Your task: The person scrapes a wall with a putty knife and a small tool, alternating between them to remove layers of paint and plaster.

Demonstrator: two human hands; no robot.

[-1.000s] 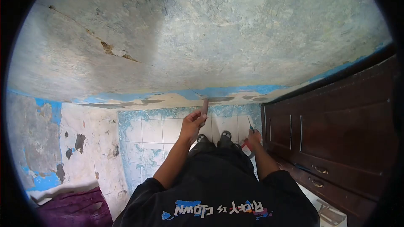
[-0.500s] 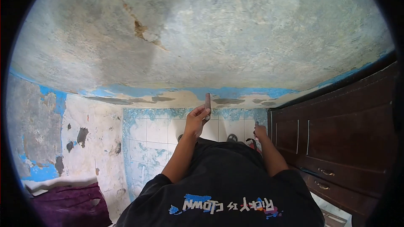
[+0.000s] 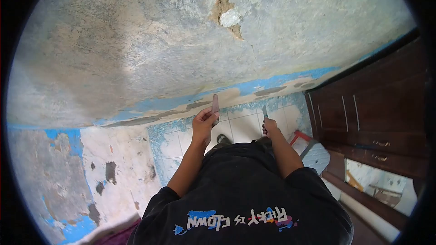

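My left hand (image 3: 204, 122) is closed on a flat, narrow grey-brown bar (image 3: 215, 103) that looks like a whetstone; it points up toward the wall, pinched between thumb and fingers. Lower to the right, my right hand (image 3: 270, 128) is wrapped round the handle of a knife-like tool (image 3: 265, 111), its slim grey-green blade pointing up and away from me. Both hands are apart, in front of my black shirt. Beyond them rises a grey plastered wall (image 3: 159, 31) with a crack (image 3: 222, 3) that has a white lump (image 3: 230, 18) in it.
A strip of blue paint (image 3: 268, 82) runs along the wall's foot, above white floor tiles (image 3: 245, 127). At the right stands a dark wooden cabinet (image 3: 379, 90), with a grey and red object (image 3: 313, 154) near it. Another peeling wall (image 3: 125, 159) is at the left.
The view has turned and shifted, bringing the crack toward the middle and showing more beside the cabinet. My right hand has come up and inward, and its blade now shows plainly.
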